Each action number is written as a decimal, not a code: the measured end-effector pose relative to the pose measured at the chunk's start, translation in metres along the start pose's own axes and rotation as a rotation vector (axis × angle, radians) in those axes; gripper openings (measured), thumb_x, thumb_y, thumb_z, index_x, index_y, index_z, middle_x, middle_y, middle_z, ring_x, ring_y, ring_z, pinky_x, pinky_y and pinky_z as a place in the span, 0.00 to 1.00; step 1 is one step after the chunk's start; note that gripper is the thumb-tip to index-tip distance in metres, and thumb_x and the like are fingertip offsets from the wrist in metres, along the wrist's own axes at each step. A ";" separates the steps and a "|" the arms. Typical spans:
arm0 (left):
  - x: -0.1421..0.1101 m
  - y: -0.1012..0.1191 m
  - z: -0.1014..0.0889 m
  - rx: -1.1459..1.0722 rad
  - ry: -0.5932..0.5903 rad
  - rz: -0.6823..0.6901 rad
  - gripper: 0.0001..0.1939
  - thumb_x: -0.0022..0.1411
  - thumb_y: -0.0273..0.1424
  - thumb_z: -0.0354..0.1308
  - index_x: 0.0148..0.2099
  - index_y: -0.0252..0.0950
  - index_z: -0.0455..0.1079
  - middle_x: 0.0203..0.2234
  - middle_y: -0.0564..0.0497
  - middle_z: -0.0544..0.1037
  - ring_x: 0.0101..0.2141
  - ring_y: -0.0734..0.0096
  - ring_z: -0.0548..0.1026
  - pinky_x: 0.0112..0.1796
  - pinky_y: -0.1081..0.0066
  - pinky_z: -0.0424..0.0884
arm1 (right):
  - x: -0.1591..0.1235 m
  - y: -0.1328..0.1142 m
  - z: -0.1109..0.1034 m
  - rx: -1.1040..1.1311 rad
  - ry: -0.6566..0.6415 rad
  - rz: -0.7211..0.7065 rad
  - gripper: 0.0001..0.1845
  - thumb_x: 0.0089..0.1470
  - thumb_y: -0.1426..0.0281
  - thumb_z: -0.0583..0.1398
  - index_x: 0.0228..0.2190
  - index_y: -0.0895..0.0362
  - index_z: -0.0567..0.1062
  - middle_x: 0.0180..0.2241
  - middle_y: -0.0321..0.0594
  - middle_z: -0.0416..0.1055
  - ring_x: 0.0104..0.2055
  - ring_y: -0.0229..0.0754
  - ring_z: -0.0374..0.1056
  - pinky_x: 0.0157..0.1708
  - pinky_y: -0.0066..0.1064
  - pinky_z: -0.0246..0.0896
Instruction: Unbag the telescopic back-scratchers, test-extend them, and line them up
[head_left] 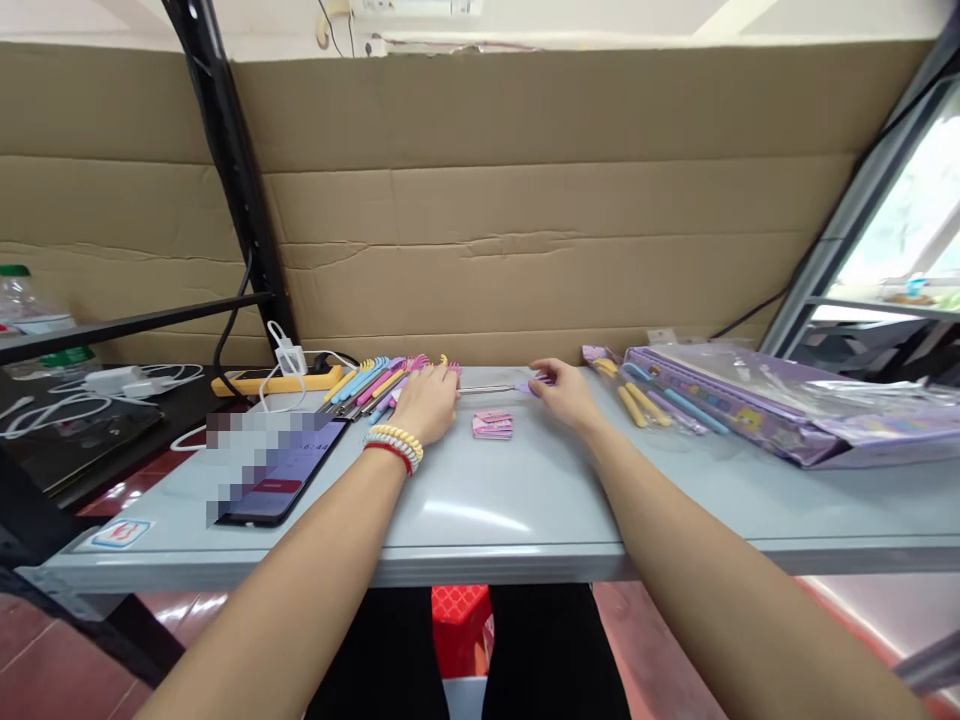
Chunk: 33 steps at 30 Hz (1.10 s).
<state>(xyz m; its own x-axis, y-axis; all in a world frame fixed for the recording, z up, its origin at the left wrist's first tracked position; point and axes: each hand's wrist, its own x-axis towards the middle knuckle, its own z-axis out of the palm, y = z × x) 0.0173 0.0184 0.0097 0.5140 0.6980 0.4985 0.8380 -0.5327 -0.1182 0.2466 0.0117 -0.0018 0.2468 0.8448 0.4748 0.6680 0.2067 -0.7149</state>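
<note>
A telescopic back scratcher with a thin metal rod [487,388] stretches between my hands, just above or on the grey table. My left hand [427,402] is closed over one end, its fingertips mostly hidden. At the other end my right hand [564,393] pinches a light purple part [523,387] between thumb and fingers. Beside my left hand lies a pile of back scratchers [367,385] in yellow, blue, pink and purple, with claw-shaped ends toward the back. A small stack of pink printed cards [493,425] rests on the table between my hands, nearer to me.
A phone [289,475] lies at the left, near a yellow power strip [281,382] with white cables. To the right are clear-bagged yellow, blue and purple sticks [645,400] and a purple printed box [757,410]. Cardboard [525,210] stands behind the grey table [517,510].
</note>
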 end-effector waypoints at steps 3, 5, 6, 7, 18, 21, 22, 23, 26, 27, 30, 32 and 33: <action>-0.003 -0.001 -0.007 -0.119 0.055 -0.035 0.12 0.65 0.29 0.43 0.44 0.35 0.67 0.41 0.44 0.73 0.39 0.62 0.73 0.37 0.66 0.65 | 0.001 -0.010 -0.001 0.472 0.064 0.105 0.15 0.44 0.63 0.61 0.34 0.58 0.67 0.22 0.35 0.67 0.21 0.36 0.64 0.20 0.29 0.59; -0.004 -0.001 -0.012 -0.182 0.044 -0.031 0.11 0.65 0.30 0.43 0.43 0.36 0.66 0.38 0.46 0.75 0.37 0.63 0.73 0.34 0.68 0.64 | -0.001 -0.018 0.000 0.689 0.018 0.109 0.19 0.41 0.59 0.63 0.32 0.56 0.63 0.18 0.31 0.64 0.16 0.34 0.61 0.14 0.25 0.51; -0.004 -0.001 -0.014 -0.200 0.040 -0.036 0.10 0.65 0.29 0.44 0.42 0.37 0.66 0.36 0.46 0.75 0.36 0.62 0.73 0.33 0.68 0.64 | -0.002 -0.021 0.000 0.763 0.009 0.088 0.22 0.39 0.58 0.64 0.31 0.55 0.62 0.19 0.30 0.65 0.15 0.33 0.60 0.12 0.24 0.49; -0.005 -0.001 -0.015 -0.213 0.039 -0.042 0.10 0.64 0.29 0.44 0.42 0.37 0.67 0.34 0.47 0.76 0.35 0.62 0.74 0.32 0.68 0.63 | -0.004 -0.024 0.000 0.818 0.012 0.060 0.23 0.37 0.58 0.65 0.31 0.54 0.61 0.20 0.30 0.67 0.14 0.33 0.60 0.11 0.23 0.47; -0.005 0.007 -0.011 -0.470 -0.055 -0.013 0.14 0.65 0.33 0.43 0.40 0.37 0.71 0.33 0.48 0.78 0.35 0.65 0.74 0.34 0.69 0.65 | -0.013 -0.034 -0.004 1.077 0.019 0.184 0.21 0.38 0.66 0.68 0.30 0.55 0.63 0.23 0.35 0.73 0.18 0.32 0.65 0.14 0.21 0.54; -0.007 0.011 -0.016 -0.434 -0.032 -0.002 0.16 0.66 0.34 0.42 0.40 0.37 0.71 0.32 0.48 0.78 0.34 0.65 0.74 0.35 0.69 0.65 | -0.017 -0.038 -0.003 0.960 -0.150 0.282 0.18 0.42 0.61 0.67 0.29 0.57 0.66 0.24 0.38 0.73 0.19 0.35 0.67 0.13 0.22 0.52; -0.007 0.012 -0.018 -0.416 -0.027 -0.010 0.16 0.66 0.34 0.42 0.40 0.38 0.71 0.32 0.48 0.78 0.34 0.65 0.74 0.35 0.69 0.65 | -0.019 -0.039 -0.002 0.887 -0.227 0.291 0.18 0.42 0.60 0.67 0.29 0.58 0.68 0.24 0.40 0.73 0.19 0.35 0.66 0.12 0.22 0.50; -0.006 0.012 -0.019 -0.394 -0.009 -0.035 0.16 0.66 0.35 0.42 0.40 0.38 0.71 0.33 0.47 0.78 0.35 0.65 0.74 0.36 0.69 0.65 | -0.020 -0.040 -0.002 0.809 -0.287 0.280 0.18 0.42 0.59 0.67 0.29 0.58 0.69 0.24 0.41 0.73 0.18 0.34 0.65 0.12 0.22 0.48; -0.005 0.000 -0.022 -0.329 0.079 -0.253 0.18 0.67 0.37 0.41 0.43 0.40 0.71 0.35 0.47 0.79 0.37 0.63 0.75 0.37 0.68 0.66 | -0.022 -0.037 0.001 0.560 -0.323 0.200 0.18 0.44 0.57 0.64 0.28 0.59 0.70 0.26 0.43 0.73 0.20 0.33 0.64 0.15 0.24 0.48; -0.005 -0.007 -0.022 -0.305 0.103 -0.362 0.18 0.67 0.37 0.40 0.43 0.41 0.71 0.36 0.46 0.79 0.38 0.62 0.75 0.37 0.68 0.67 | -0.022 -0.035 0.002 0.427 -0.295 0.163 0.17 0.45 0.57 0.63 0.27 0.59 0.71 0.25 0.42 0.73 0.21 0.34 0.64 0.17 0.24 0.50; -0.009 -0.032 -0.022 -0.225 0.101 -0.668 0.19 0.66 0.37 0.41 0.41 0.39 0.73 0.38 0.41 0.79 0.41 0.58 0.75 0.38 0.65 0.68 | -0.022 -0.027 0.005 -0.010 -0.307 0.044 0.13 0.45 0.60 0.61 0.24 0.58 0.73 0.23 0.39 0.72 0.25 0.37 0.64 0.24 0.27 0.55; -0.013 -0.048 -0.020 -0.192 0.033 -0.775 0.19 0.64 0.36 0.43 0.40 0.35 0.75 0.41 0.37 0.77 0.44 0.53 0.75 0.39 0.61 0.68 | -0.021 -0.022 0.007 -0.161 -0.381 -0.007 0.12 0.45 0.60 0.60 0.24 0.57 0.74 0.24 0.38 0.72 0.27 0.39 0.65 0.27 0.29 0.56; -0.015 -0.054 -0.019 -0.181 0.007 -0.817 0.18 0.63 0.35 0.45 0.40 0.33 0.75 0.42 0.35 0.77 0.44 0.51 0.74 0.39 0.59 0.69 | -0.021 -0.021 0.008 -0.186 -0.407 -0.020 0.12 0.45 0.60 0.60 0.24 0.57 0.74 0.25 0.38 0.73 0.28 0.40 0.66 0.27 0.30 0.56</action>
<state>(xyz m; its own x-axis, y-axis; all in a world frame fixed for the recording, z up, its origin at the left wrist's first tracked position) -0.0392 0.0275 0.0244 -0.2441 0.8952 0.3729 0.9038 0.0706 0.4220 0.2218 -0.0067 -0.0007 -0.0390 0.9745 0.2208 0.7940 0.1644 -0.5853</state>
